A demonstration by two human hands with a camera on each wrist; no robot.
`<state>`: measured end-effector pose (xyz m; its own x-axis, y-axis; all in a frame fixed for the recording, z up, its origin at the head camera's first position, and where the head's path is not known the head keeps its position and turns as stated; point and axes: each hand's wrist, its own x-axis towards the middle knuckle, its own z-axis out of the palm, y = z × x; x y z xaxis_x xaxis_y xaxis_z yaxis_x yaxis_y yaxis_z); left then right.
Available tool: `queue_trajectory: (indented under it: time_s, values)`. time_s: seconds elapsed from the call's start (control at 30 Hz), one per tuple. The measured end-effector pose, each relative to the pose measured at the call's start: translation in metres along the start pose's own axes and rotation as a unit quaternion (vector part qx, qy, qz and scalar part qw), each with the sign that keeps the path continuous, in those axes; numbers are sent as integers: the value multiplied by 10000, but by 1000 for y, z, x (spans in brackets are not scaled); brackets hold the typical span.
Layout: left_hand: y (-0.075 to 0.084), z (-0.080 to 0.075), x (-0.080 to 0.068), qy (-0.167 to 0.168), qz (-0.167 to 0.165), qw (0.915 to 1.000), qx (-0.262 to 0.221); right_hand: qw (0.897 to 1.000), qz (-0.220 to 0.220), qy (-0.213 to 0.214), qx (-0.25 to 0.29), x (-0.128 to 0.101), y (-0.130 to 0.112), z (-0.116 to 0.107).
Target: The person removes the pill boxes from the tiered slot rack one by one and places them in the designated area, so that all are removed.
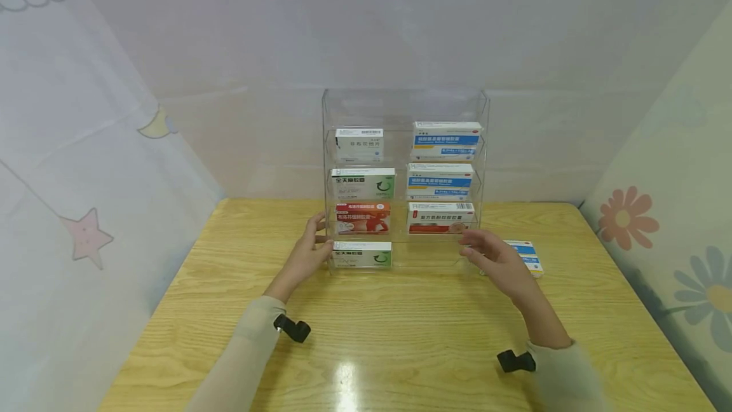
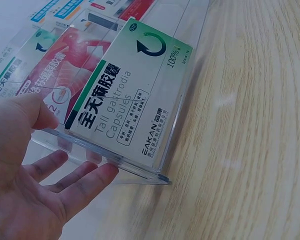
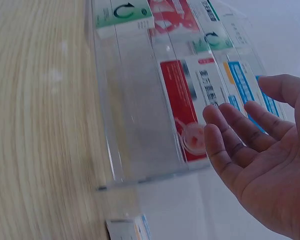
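A clear acrylic display rack (image 1: 420, 254) holds medicine boxes in two columns. My left hand (image 1: 309, 252) is at its lower left side, fingers extended against the side panel and thumb by the front edge. Beside that thumb, in the bottom tier, stands a green-and-white capsule box (image 2: 130, 95). A red box (image 1: 362, 218) sits one tier above it. My right hand (image 1: 496, 259) is at the lower right side, holding nothing, its fingers loosely bent. Close to those fingers is a white-and-red box (image 3: 190, 107) in the right column.
A blue-and-white box (image 1: 528, 256) lies on the wooden table (image 1: 366, 323) right of the rack, partly hidden by my right hand. Higher tiers hold two more blue-and-white boxes (image 1: 446, 142), another green-and-white box (image 1: 363, 184) and a white box (image 1: 359, 145). Pale cloth (image 1: 400, 30) hangs behind.
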<state>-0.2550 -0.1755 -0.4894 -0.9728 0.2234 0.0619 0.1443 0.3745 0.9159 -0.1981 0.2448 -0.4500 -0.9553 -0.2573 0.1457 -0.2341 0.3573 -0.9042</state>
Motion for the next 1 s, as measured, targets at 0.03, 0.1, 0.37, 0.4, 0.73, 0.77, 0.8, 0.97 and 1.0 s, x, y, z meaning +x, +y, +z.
queue_trajectory:
  time_s: [0.03,0.1,0.37,0.4,0.73,0.77,0.8,0.97,1.0]
  values:
    - [0,0,0,-3,-13,10000,-41,10000,-21,-30,38,2,-1,4]
    - [0,-1,0,-11,-8,9999,-121,9999,-75,-86,76,6,-3,11]
    - [1,-3,0,108,-86,9995,-288,9994,-275,-184,136,18,-8,38]
    - [1,-3,0,125,-59,9995,-273,9992,-330,-195,129,19,-8,41]
    - [9,-9,2,244,51,9996,-133,9977,-647,-209,83,34,-12,67]
    - [6,-8,4,295,77,9994,-144,9979,-600,-239,105,35,-12,69]
    - [8,-8,5,353,93,9993,-127,9978,-589,-276,148,36,-12,71]
    - [15,-8,8,466,122,9987,-140,9978,-424,-387,330,42,-11,81]
    - [15,-8,8,475,111,9987,-121,9977,-409,-392,374,43,-10,83]
